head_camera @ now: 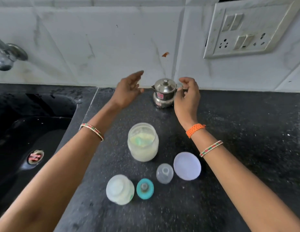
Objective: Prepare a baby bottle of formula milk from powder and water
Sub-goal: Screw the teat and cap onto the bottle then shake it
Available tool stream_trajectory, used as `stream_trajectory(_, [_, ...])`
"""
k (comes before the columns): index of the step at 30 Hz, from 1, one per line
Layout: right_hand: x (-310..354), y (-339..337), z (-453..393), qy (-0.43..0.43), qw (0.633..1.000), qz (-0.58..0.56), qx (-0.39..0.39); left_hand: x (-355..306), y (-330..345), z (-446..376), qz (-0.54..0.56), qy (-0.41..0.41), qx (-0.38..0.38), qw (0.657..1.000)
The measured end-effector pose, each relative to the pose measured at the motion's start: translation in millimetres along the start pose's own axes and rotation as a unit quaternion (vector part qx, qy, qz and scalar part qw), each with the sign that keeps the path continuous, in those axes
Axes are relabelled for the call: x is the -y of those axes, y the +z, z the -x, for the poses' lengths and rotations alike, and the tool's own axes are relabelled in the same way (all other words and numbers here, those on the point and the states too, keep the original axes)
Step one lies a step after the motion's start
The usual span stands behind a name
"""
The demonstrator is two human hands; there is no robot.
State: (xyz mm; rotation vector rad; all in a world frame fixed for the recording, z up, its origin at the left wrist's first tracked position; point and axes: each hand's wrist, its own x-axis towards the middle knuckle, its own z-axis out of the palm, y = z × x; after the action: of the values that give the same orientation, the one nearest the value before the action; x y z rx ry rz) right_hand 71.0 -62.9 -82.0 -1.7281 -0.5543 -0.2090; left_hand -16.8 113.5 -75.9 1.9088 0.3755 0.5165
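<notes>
A small lidded steel pot [164, 93] stands at the back of the black counter by the wall. My left hand [129, 90] hovers just left of it, fingers straight, holding nothing. My right hand [187, 94] is at the pot's right side with fingers loosely curled near its handle; I cannot tell whether it touches. An open plastic jar [143, 142] of pale powder with a green scoop inside stands mid-counter. Near the front stand the open baby bottle [119, 189], the teal teat ring [145, 188], the clear bottle cap [164, 173] and the jar's lilac lid [187, 165].
A black sink [33, 131] with a drain lies to the left, and a chrome tap [6, 56] juts from the marble-tiled wall above it. A switch and socket plate [246, 30] sits on the wall at upper right. The speckled counter [246, 139] stretches to the right.
</notes>
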Motion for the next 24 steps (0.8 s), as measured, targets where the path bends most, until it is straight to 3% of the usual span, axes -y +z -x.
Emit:
stream_trajectory(6, [45.7, -37.9, 75.4, -0.106, 0.994, 0.020, 0.006, -50.5, -12.1, 73.3, 0.068, 0.035, -0.042, 0.996])
stream_trajectory(10, [54.5, -65.3, 126.5, -0.174, 0.974, 0.087, 0.114, -66.3, -11.0, 134.9, 0.119, 0.033, -0.063, 0.990])
stream_trajectory(13, [49.0, -75.4, 157.7, -0.202, 0.923, 0.156, 0.289, -52.9, -9.5, 184.6, 0.137, 0.014, -0.091, 0.986])
stream_trajectory(16, [37.4, -77.2, 179.2, -0.187, 0.842, 0.252, 0.439, -30.4, -4.3, 231.8, 0.164, -0.028, -0.127, 0.978])
stream_trajectory(19, [29.7, -72.0, 190.2, -0.194, 0.767, 0.330, 0.515, -8.7, 1.2, 269.1, 0.179, -0.070, -0.097, 0.977])
stream_trajectory(22, [31.1, -67.2, 192.3, -0.206, 0.770, 0.331, 0.504, 7.0, 10.6, 292.1, 0.178, -0.126, -0.027, 0.976])
stream_trajectory(24, [35.1, -67.8, 189.8, -0.192, 0.784, 0.324, 0.494, 16.8, 19.8, 299.9, 0.157, -0.147, -0.021, 0.976])
